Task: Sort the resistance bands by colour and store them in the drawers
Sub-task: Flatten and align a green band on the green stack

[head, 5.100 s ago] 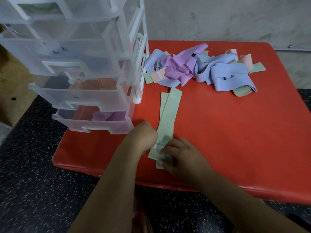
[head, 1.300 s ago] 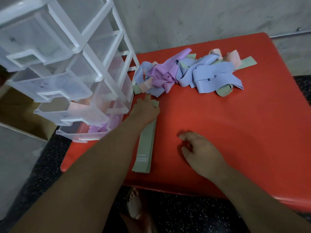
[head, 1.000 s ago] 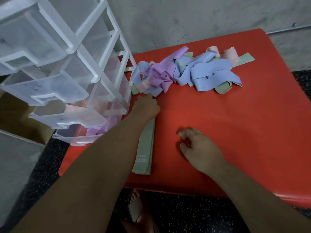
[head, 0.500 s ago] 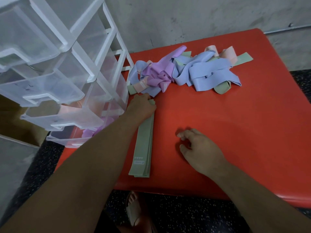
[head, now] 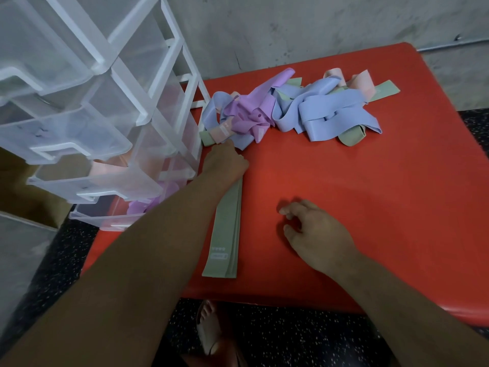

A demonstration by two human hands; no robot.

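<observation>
Flat green resistance bands lie stacked lengthwise on the red table. My left hand covers their far end with fingers curled down over it, just short of the tangled pile of blue, purple, pink and green bands. My right hand rests on the table to the right of the green bands, fingers loosely curled and holding nothing. The clear plastic drawer unit stands at the left with its drawers pulled out; pink bands lie in one drawer and purple bands in the lowest.
A grey wall runs behind the table. A dark speckled floor lies below the table's near edge, where a sandalled foot shows. A brown cardboard box sits behind the drawers at the left.
My left hand slid from the near end of the green bands up to their far end by the pile. My right hand let go and stayed resting on the table.
</observation>
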